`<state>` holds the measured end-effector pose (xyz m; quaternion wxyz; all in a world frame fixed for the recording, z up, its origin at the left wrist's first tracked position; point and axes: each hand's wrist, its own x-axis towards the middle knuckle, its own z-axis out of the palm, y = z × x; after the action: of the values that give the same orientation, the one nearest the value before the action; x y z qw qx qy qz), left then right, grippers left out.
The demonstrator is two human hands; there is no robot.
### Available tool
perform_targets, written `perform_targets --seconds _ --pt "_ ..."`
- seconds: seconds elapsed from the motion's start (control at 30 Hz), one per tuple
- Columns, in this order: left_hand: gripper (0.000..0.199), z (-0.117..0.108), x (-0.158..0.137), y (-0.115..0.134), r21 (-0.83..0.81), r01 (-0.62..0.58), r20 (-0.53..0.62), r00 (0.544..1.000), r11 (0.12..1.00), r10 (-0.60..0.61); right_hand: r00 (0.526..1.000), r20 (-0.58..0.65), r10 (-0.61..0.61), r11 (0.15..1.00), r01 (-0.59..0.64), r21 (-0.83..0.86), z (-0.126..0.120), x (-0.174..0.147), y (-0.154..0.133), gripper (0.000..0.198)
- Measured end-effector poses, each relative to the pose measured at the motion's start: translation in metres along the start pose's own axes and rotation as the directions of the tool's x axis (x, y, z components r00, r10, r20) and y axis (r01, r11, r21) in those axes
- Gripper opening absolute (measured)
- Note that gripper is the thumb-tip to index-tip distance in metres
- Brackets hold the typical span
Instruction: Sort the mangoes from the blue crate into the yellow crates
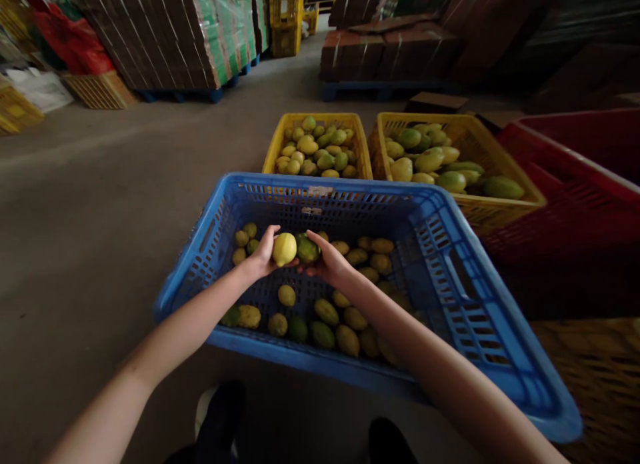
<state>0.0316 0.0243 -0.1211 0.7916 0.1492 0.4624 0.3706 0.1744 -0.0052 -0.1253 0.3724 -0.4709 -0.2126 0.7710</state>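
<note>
A bright yellow lemon (pixel 285 249) rests in my left hand (pixel 264 256), with the thumb up along its side. Right beside it, a dark green lemon (pixel 307 249) sits in the fingers of my right hand (pixel 327 259). Both hands are close together over the inside of a large blue plastic crate (pixel 320 184). Several yellow and green lemons (pixel 326 312) lie scattered on the crate's floor below. My right forearm hides part of the fruit on that side.
Behind the blue crate stand two yellow crates, one of smaller lemons (pixel 307 145) and one of larger yellow-green fruit (pixel 430 159). A red crate (pixel 575 157) is at the right. Wrapped stacks on blue pallets (pixel 180 94) stand farther back. My feet are below the near rim.
</note>
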Motion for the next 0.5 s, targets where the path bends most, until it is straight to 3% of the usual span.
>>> perform_targets --seconds 0.13,0.33,0.4,0.5 --pt "0.016 0.0016 0.0027 0.0003 -0.043 0.112 -0.118 0.986 0.993 -0.117 0.99 -0.097 0.106 0.99 -0.096 0.099 -0.0004 0.001 -0.0023 0.031" --pt "0.024 0.0056 0.0033 0.0007 -0.142 0.141 -0.179 0.97 0.98 -0.166 0.98 -0.162 0.116 0.985 -0.091 0.149 0.0024 0.0008 -0.0007 0.029" --pt "0.026 0.0054 0.0051 -0.001 -0.176 0.125 -0.175 0.972 0.976 -0.156 0.982 -0.175 0.077 0.984 -0.047 0.173 0.0028 0.0009 -0.0003 0.027" --pt "0.025 0.0042 0.0063 -0.0024 -0.21 0.009 -0.093 0.995 0.978 -0.029 0.971 -0.222 -0.087 0.963 0.14 0.232 0.002 -0.0001 -0.002 0.02"
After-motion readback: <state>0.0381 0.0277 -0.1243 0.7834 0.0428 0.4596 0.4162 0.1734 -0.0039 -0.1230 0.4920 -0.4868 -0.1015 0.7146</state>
